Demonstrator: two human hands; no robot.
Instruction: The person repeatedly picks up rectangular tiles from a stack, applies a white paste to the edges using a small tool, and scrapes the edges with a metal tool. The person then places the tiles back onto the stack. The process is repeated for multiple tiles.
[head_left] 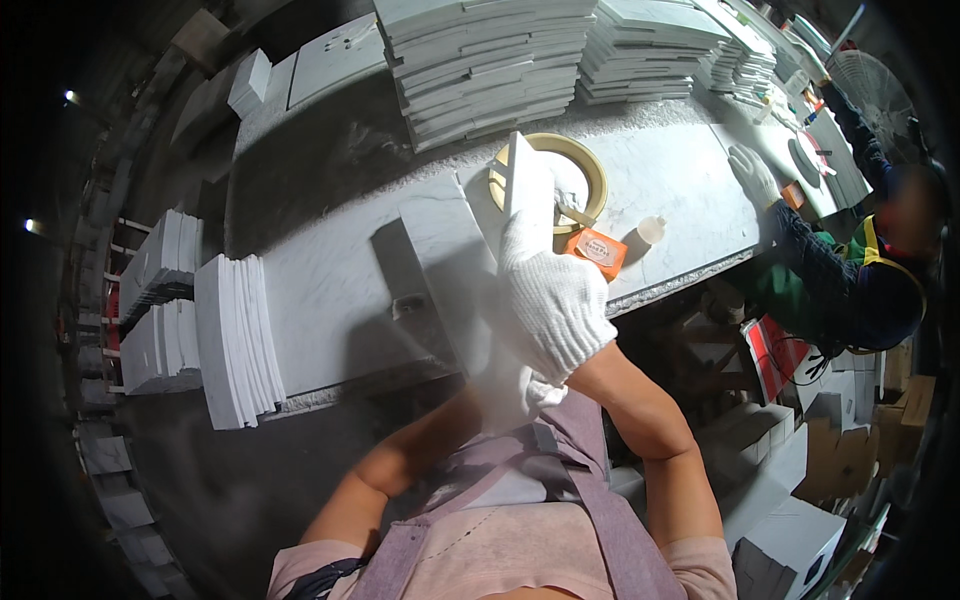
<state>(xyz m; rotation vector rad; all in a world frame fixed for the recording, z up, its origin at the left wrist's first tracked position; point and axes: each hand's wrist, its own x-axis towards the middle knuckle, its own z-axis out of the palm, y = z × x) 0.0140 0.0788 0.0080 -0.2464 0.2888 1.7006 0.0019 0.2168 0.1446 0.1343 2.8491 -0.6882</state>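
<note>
My right hand (560,300), in a white knitted glove, is closed around a narrow white stone strip (530,180) that points away from me and overlaps a tan basin (602,165). White material fills part of the basin, and a small tool leans in it. Below and left of it, near my apron, my left hand (515,395) is gloved too; motion blur smears its fingers. A pale marble slab (440,235) slants across the worktable (320,290) between the hands. An orange box (598,250) and a small translucent cup (652,230) stand right of my right hand.
Tall stacks of stone tiles (485,70) line the back of the table. More tiles (235,340) stand on edge at the left. On the right, a co-worker's gloved hand (755,175) rests on the table. Cardboard boxes (840,455) crowd the lower right.
</note>
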